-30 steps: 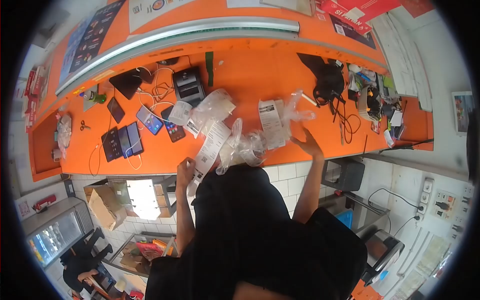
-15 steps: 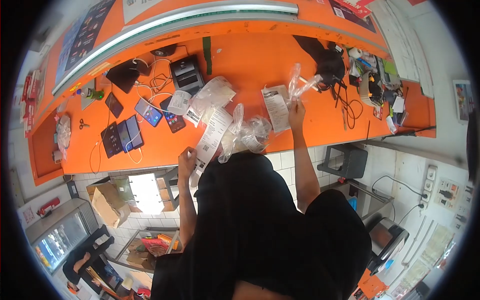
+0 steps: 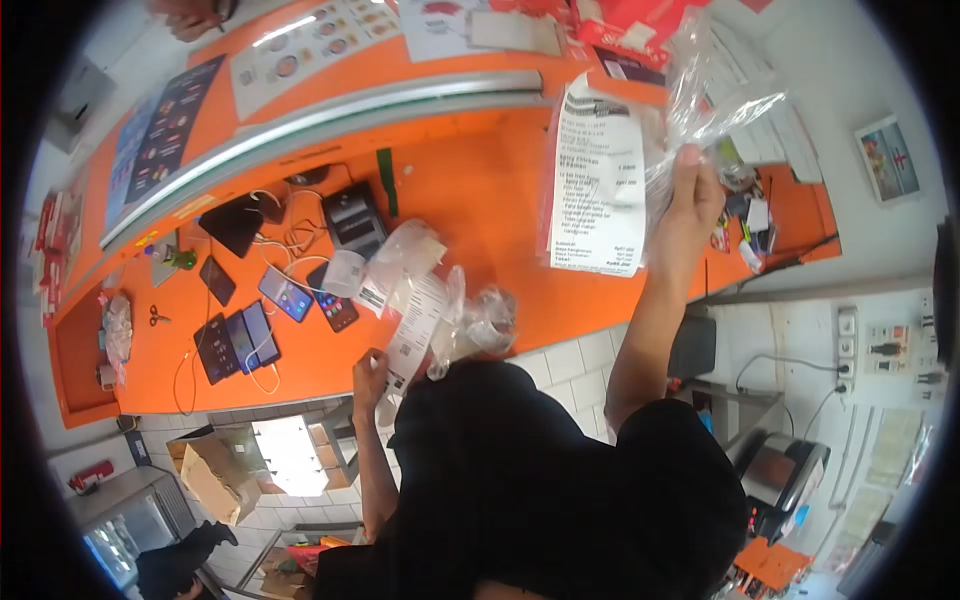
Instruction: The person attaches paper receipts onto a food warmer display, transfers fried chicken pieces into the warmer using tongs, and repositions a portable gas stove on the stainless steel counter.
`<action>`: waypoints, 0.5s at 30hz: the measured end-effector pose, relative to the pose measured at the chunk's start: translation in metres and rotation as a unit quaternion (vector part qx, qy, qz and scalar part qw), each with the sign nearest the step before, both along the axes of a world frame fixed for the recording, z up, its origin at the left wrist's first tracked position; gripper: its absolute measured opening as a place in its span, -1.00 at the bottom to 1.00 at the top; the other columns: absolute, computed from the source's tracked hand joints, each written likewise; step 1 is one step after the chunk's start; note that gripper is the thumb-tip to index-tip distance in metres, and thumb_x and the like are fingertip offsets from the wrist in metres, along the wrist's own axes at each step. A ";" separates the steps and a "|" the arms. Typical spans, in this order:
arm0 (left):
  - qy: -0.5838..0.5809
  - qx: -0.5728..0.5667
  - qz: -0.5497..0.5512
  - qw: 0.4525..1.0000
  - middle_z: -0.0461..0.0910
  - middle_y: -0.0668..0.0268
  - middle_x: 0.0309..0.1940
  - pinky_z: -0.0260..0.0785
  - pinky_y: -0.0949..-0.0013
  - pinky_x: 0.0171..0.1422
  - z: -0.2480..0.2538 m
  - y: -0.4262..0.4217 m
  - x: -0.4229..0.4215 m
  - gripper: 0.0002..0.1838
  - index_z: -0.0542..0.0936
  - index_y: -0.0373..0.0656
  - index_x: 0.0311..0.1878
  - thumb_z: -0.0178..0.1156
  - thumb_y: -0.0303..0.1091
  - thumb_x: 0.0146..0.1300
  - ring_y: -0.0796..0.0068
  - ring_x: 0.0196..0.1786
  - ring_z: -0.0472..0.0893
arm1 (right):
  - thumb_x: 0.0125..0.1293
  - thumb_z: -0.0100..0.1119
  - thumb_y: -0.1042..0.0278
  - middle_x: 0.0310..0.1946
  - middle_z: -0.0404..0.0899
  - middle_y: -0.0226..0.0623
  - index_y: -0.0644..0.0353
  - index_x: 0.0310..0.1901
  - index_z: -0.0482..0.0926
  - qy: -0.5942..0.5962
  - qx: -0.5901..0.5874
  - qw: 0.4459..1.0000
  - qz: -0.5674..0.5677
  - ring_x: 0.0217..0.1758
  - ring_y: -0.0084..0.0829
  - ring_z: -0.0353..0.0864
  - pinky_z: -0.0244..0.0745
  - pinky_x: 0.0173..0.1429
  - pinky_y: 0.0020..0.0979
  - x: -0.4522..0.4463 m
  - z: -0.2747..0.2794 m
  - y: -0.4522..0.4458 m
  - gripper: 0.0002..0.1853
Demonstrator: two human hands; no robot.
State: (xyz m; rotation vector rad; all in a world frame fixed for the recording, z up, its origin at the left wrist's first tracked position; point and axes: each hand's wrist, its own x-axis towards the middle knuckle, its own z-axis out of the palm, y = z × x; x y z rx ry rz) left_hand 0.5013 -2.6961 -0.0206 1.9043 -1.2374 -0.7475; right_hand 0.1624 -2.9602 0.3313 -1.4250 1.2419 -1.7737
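Note:
My right hand (image 3: pixel 692 205) is closed on the gathered top of a clear plastic bag (image 3: pixel 690 105), raised above the counter. On the bag's side is a long printed receipt (image 3: pixel 597 185), its text facing me. Low at the counter's front edge, my left hand (image 3: pixel 370 374) is closed on the lower end of another long receipt (image 3: pixel 412 335). Beside that receipt, more clear plastic bags (image 3: pixel 482 325) rest on the counter, close in front of my body; their contents are hard to make out.
The orange counter (image 3: pixel 470 190) carries a receipt printer (image 3: pixel 355 222), several phones (image 3: pixel 285 292), charging cables and scissors (image 3: pixel 158 315). A metal-edged ledge (image 3: pixel 330 120) runs along the back. Another person's hand (image 3: pixel 195 15) shows at upper left. A cardboard box (image 3: pixel 215 475) stands below.
My right hand has lifted the bag with its receipt up and to the right, off the counter and nearer the camera. My left hand stays with its receipt. The view has shifted.

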 end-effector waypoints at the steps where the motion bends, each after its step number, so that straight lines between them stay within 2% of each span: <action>1: -0.005 -0.010 0.012 1.000 0.60 0.07 -0.40 0.47 0.21 -0.15 0.009 -0.005 -0.001 -0.82 0.56 -0.29 -0.28 0.17 -0.34 0.30 0.21 -0.31 0.66 | 0.51 0.05 0.11 -0.47 0.37 -0.58 0.29 -0.35 0.50 -0.001 -0.013 1.000 -0.004 -0.37 -0.71 0.22 0.16 -0.27 -0.57 0.011 0.014 -0.005 -0.61; 2: 0.026 0.031 0.016 0.999 0.60 0.06 -0.39 0.47 0.20 -0.12 0.018 -0.005 -0.002 -0.83 0.56 -0.29 -0.28 0.17 -0.34 0.29 0.20 -0.28 0.65 | 0.52 0.03 0.13 -0.48 0.36 -0.58 0.31 -0.35 0.49 0.041 -0.029 0.998 -0.023 -0.37 -0.67 0.25 0.21 -0.26 -0.51 0.025 0.027 -0.014 -0.62; 3: 0.056 0.069 0.021 0.996 0.60 0.06 -0.38 0.46 0.19 -0.10 0.025 -0.006 -0.002 -0.83 0.56 -0.29 -0.28 0.18 -0.35 0.28 0.19 -0.25 0.64 | 0.52 0.03 0.13 -0.48 0.36 -0.58 0.31 -0.35 0.49 0.035 -0.036 0.999 -0.007 -0.37 -0.67 0.25 0.21 -0.26 -0.51 0.039 0.030 -0.029 -0.62; 4: 0.039 0.002 0.010 0.999 0.61 0.05 -0.37 0.46 0.18 -0.10 0.030 -0.008 -0.001 -0.84 0.57 -0.29 -0.28 0.18 -0.36 0.27 0.19 -0.24 0.65 | 0.51 0.03 0.11 -0.47 0.37 -0.55 0.31 -0.35 0.48 0.012 -0.060 0.998 0.028 -0.38 -0.63 0.26 0.22 -0.25 -0.48 0.055 0.033 -0.048 -0.61; 5: 0.035 -0.004 0.029 0.999 0.61 0.05 -0.37 0.46 0.18 -0.10 0.033 -0.013 -0.002 -0.84 0.57 -0.29 -0.28 0.18 -0.36 0.27 0.19 -0.24 0.65 | 0.51 0.04 0.10 -0.47 0.38 -0.52 0.31 -0.36 0.46 -0.010 -0.081 0.995 0.063 -0.39 -0.59 0.26 0.24 -0.24 -0.45 0.073 0.036 -0.067 -0.60; 7: -0.047 -0.126 0.009 0.991 0.61 0.03 -0.36 0.46 0.19 -0.11 0.045 -0.014 0.003 -0.84 0.56 -0.28 -0.28 0.18 -0.35 0.27 0.14 -0.25 0.66 | 0.45 0.14 0.06 -0.46 0.38 -0.51 0.29 -0.34 0.50 0.046 -0.098 0.992 0.062 -0.34 -0.60 0.33 0.27 -0.21 -0.55 0.105 0.034 -0.108 -0.61; 9: 0.014 -0.031 0.019 0.999 0.60 0.02 -0.36 0.46 0.19 -0.10 0.050 -0.013 0.010 -0.84 0.56 -0.27 -0.26 0.18 -0.34 0.27 0.09 -0.24 0.66 | 0.44 0.09 0.13 -0.46 0.38 -0.47 0.31 -0.40 0.49 0.061 -0.092 0.988 0.103 -0.39 -0.56 0.35 0.31 -0.28 -0.53 0.139 0.033 -0.162 -0.61; 11: 0.041 0.008 0.038 0.998 0.60 0.02 -0.36 0.46 0.19 -0.08 0.069 -0.011 0.012 -0.84 0.56 -0.27 -0.25 0.17 -0.35 0.27 0.08 -0.22 0.65 | 0.49 -0.05 -0.04 -0.24 0.59 -0.26 0.40 0.00 0.59 0.044 -0.034 0.990 0.132 -0.15 -0.41 0.47 0.38 0.04 -0.34 0.177 0.034 -0.201 -0.46; 12: 0.066 0.035 0.038 0.996 0.60 0.02 -0.36 0.46 0.19 -0.07 0.076 -0.011 0.013 -0.84 0.56 -0.27 -0.25 0.17 -0.35 0.26 0.07 -0.21 0.65 | 0.49 -0.05 -0.04 -0.24 0.59 -0.26 0.40 0.00 0.59 0.047 -0.033 0.987 0.147 -0.15 -0.41 0.47 0.38 0.04 -0.34 0.193 0.027 -0.231 -0.46; 14: 0.045 -0.004 0.054 0.998 0.61 0.04 -0.36 0.46 0.19 -0.07 0.077 -0.005 0.011 -0.85 0.56 -0.27 -0.25 0.17 -0.36 0.25 0.08 -0.21 0.65 | 0.53 -0.14 0.16 0.14 0.54 -0.13 0.39 0.26 0.43 -0.022 -0.056 0.982 0.181 0.19 -0.30 0.48 0.34 0.30 -0.34 0.222 0.010 -0.291 -0.51; 15: 0.019 -0.039 0.056 0.997 0.62 0.05 -0.37 0.46 0.19 -0.08 0.076 -0.001 0.010 -0.85 0.57 -0.27 -0.24 0.17 -0.37 0.24 0.10 -0.21 0.66 | 0.53 -0.14 0.16 0.14 0.54 -0.13 0.39 0.26 0.43 -0.019 -0.053 0.979 0.198 0.19 -0.30 0.48 0.34 0.30 -0.34 0.234 0.010 -0.309 -0.51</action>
